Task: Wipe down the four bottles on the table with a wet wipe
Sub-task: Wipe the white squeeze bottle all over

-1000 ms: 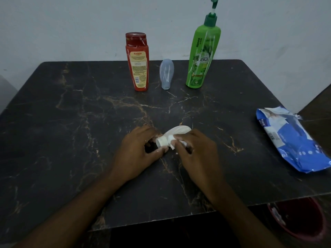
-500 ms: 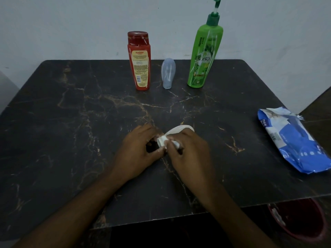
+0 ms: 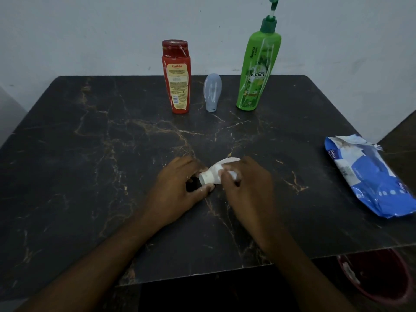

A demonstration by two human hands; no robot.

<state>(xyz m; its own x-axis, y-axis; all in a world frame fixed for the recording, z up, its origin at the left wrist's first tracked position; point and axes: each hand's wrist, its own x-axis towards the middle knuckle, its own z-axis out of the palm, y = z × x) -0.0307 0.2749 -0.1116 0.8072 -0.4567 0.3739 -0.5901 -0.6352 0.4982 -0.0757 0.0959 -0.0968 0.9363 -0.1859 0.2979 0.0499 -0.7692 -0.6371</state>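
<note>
- A red bottle [image 3: 176, 77], a small grey-blue bottle [image 3: 212, 92] and a tall green pump bottle [image 3: 257, 70] are stood upright in a row at the far edge of the dark marbled table [image 3: 90, 176], near the pale wall [image 3: 90, 30]. The grey-blue one is set between the other two, on its narrow end.
- A blue and white pack of wipes [image 3: 369, 176] is laid flat at the table's right edge, well apart from the hands.
- A red bin [image 3: 382, 275] is seen below the table's near right corner.
- The white bottle [image 3: 211, 175] is held at the middle of the table, between both hands and well clear of the row of three.
- The left hand [image 3: 177, 190] is curled round the bottle's cap end, with thumb and fingers closed on it.
- The right hand [image 3: 249, 188] is closed over the bottle's body, and a scrap of white, taken to be the wet wipe [image 3: 233, 174], is pinched under its fingers.
- Most of the bottle's body is covered by the right hand. Where the wipe ends and the bottle begins cannot be made out.
- The pump head of the green bottle is cut off by the top edge.
- The white bottle is tipped onto its side. Its long axis is laid diagonally, the cap pointed near-left and the rounded end far-right.
</note>
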